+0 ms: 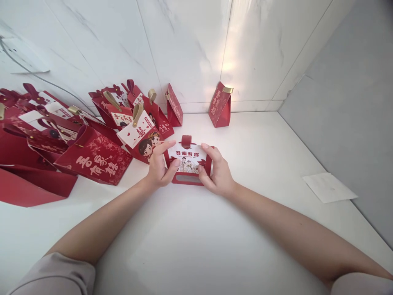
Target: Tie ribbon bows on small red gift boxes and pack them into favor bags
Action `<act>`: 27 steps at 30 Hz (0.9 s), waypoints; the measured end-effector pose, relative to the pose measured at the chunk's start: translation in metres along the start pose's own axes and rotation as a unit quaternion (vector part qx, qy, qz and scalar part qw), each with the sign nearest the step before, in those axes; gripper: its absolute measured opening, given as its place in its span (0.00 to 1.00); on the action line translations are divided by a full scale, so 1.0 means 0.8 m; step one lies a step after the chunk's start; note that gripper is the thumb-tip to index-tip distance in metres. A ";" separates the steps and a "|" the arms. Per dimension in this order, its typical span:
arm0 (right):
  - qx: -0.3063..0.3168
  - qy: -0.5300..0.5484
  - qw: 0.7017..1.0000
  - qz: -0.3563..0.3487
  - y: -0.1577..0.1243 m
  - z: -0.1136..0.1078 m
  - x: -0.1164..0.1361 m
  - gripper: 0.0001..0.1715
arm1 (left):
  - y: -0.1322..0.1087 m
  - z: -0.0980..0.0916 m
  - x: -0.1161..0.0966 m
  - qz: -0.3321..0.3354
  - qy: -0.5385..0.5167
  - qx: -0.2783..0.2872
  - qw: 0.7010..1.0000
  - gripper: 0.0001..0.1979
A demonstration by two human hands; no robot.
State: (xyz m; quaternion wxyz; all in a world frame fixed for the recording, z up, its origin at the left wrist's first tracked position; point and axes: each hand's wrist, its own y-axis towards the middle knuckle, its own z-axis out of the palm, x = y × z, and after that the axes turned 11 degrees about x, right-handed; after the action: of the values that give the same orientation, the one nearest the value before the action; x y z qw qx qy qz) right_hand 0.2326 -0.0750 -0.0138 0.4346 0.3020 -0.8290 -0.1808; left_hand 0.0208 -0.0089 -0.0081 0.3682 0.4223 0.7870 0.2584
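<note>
A small red gift box [188,155] with a white printed front panel and a short dark red strap loop at its top is between my two hands, near the middle of the table. My left hand [162,164] grips its left side, thumb on the front and fingers along the upper left edge. On the right side, my right hand [217,170] holds it the same way, thumb pressed on the panel's lower right. A slot-shaped window shows along the box's lower edge. Just behind my left hand stands a red and white gift box [141,135] with two cartoon figures and a gold strap.
Several red gift boxes crowd the left, among them a larger one with white lettering [95,157]. Two narrow red boxes, one left [174,106] and one right [220,105], stand by the marbled wall. A white sheet [330,187] lies at the right edge. A cable [46,78] runs along the left wall.
</note>
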 end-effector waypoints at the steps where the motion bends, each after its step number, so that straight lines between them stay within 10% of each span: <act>1: -0.001 0.007 1.000 -0.009 0.000 0.002 -0.001 0.43 | -0.002 0.003 -0.001 -0.011 -0.015 -0.007 1.000 0.27; 5: -0.025 0.068 0.997 0.041 0.003 0.007 -0.001 0.48 | -0.008 0.015 -0.004 -0.062 -0.093 -0.022 0.993 0.30; 12: 0.033 0.234 0.943 0.235 0.014 0.000 -0.022 0.38 | -0.003 0.022 0.014 -0.254 -0.263 0.143 0.920 0.32; 27: 0.026 0.253 0.942 0.218 0.016 -0.003 -0.022 0.37 | -0.002 0.022 0.015 -0.282 -0.317 0.138 0.895 0.32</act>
State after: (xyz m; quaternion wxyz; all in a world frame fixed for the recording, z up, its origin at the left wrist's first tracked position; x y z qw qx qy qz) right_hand 0.2378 -0.0538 -0.0155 0.6507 0.1611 -0.7417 0.0219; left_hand 0.0296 0.0019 -0.0238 0.5934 0.2890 0.7424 -0.1146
